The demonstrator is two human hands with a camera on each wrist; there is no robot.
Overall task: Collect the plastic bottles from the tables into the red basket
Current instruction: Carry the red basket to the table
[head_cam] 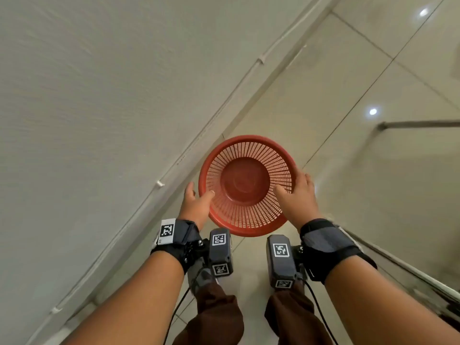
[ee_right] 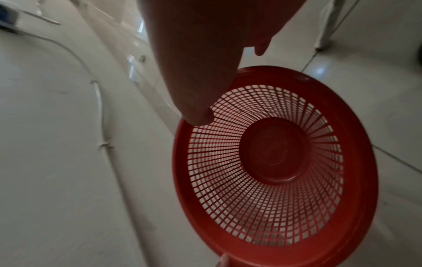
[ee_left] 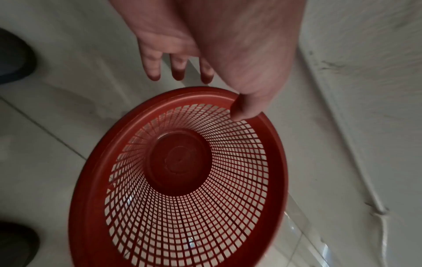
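I hold a round red mesh basket (head_cam: 249, 139) between both hands, above the tiled floor and beside a wall. It is empty. My left hand (head_cam: 196, 202) grips its left rim, thumb over the edge and fingers outside. In the left wrist view the thumb (ee_left: 244, 108) lies on the basket (ee_left: 91, 180) rim while the fingers (ee_left: 155, 70) reach past it. My right hand (head_cam: 298, 197) grips the right rim, thumb inside and fingers outside. The right wrist view shows that thumb (ee_right: 198, 117) on the basket (ee_right: 360, 162) mesh. No bottles are in view.
A pale wall (head_cam: 74, 95) with a clipped cable (head_cam: 159, 183) runs diagonally on my left. Glossy floor tiles (head_cam: 348, 95) stretch to the right. A metal bar (head_cam: 423, 124) and a metal-edged frame (head_cam: 410, 270) stand on the right. My dark shoes (ee_left: 13, 57) are near the basket.
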